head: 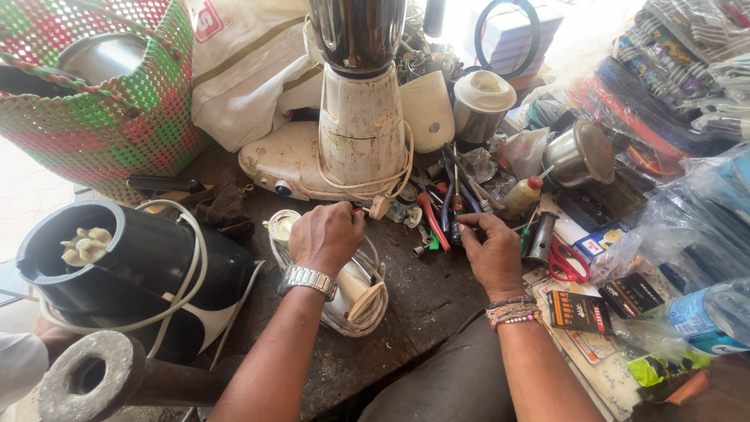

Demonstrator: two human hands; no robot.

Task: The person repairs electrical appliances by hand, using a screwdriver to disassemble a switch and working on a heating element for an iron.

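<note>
My left hand (326, 236), with a metal wristwatch, rests closed on a small white appliance (353, 297) wrapped in its cream cord, which lies on the dark workbench (422, 301). Something red-tipped peeks from its fingers. My right hand (491, 248), with beaded bracelets at the wrist, reaches into a heap of hand tools (447, 212) with red and blue handles, its fingertips pinching one dark tool. A tall cream mixer base (361, 129) with a steel jar on top stands just behind both hands.
A black mixer base (129, 270) with cord sits at left, a metal pipe end (94, 379) below it. A woven red-green basket (109, 86) and white bag stand behind. Steel jars, an oil bottle (523, 195), red scissors (566, 262), small boxes and plastic packets crowd the right.
</note>
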